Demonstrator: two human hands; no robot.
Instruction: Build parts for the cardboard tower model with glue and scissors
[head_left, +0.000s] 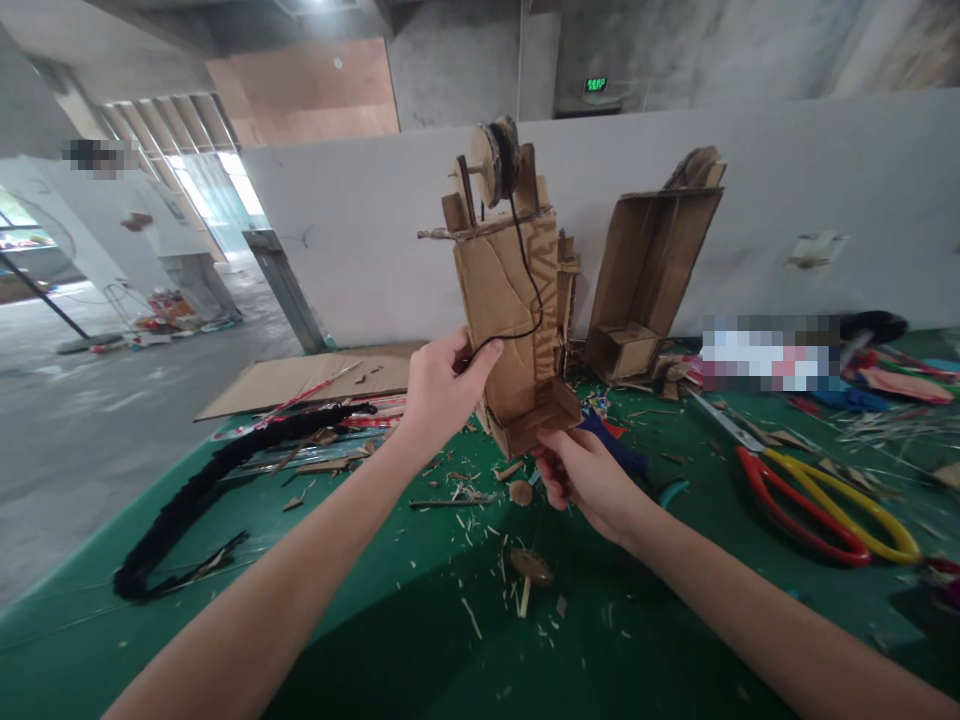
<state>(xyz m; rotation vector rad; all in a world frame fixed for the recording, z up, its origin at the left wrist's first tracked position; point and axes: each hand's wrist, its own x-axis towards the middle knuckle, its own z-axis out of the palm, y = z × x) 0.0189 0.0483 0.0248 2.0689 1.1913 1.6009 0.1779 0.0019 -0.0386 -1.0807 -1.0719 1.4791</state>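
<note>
Because the cord [536, 298] runs from the spool [489, 165] down to the thumb of the left hand [446, 385], a sideways pull could tilt the spool or tear its cardboard mount [528, 170] at the top of the box [495, 290]. The box is held over the counter [660, 650]: the left fingers are closed on its side, thumb across the front, and the fingers of the right hand [592, 480] pinch its lower edge, their tips partly hidden. Excess squeeze at either point may crease the cardboard; a loosened left thumb may release the cord. A disc [531, 566] and loose scraps [510, 470] lie below and would obstruct a level set-down. A second box [645, 270] stands behind, to the right, limiting sideways swing. Shears [750, 470] lie beyond the right hand, handles toward the person; a black strip [196, 490] curves across the left side.
</note>
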